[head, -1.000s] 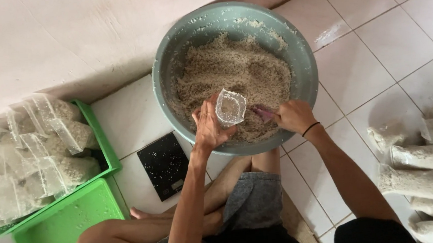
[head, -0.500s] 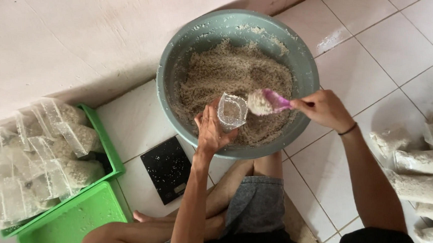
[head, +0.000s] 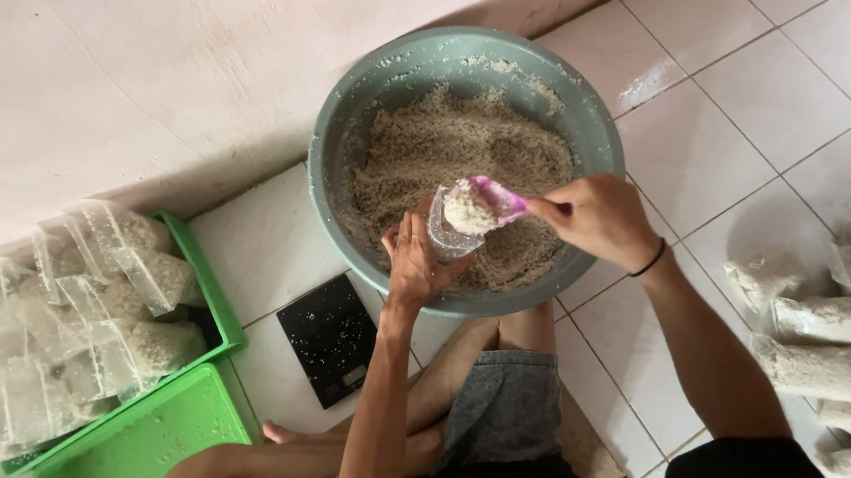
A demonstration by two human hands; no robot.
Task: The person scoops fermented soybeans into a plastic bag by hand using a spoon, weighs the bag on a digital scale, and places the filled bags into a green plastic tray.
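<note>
**Scoop tipped at the mouth of a bag, over the basin**

Scoop (head: 490, 202), pink and heaped with pale grain, is held at the open mouth of a small clear bag (head: 448, 236), its bowl touching or just over the rim (which of the two cannot be told). The scoop is gripped by its handle in the right hand (head: 596, 217), fingers closed tight around it; a dark band is worn on that wrist. The bag is held upright from below and behind by the left hand (head: 414, 262), fingers wrapped around its side. Both hands are placed above the near part of a large grey-green basin (head: 339, 146), which is filled with the same pale, crumbly grain (head: 459, 143); smears of it are stuck to the inner wall.

The basin is set on a white tiled floor (head: 771, 100), close against a pale wall (head: 140, 79). A black flat scale (head: 331, 337) is laid on the tiles just beside the basin's near left edge. Further left, a green tray (head: 202, 282) is stacked with filled clear bags (head: 75, 310), and a green lid (head: 133, 454) is laid flat next to it. More filled bags (head: 825, 333) are piled on the floor at the right, well apart from the basin. Bare legs and grey shorts (head: 505, 411) are seen below the basin.
</note>
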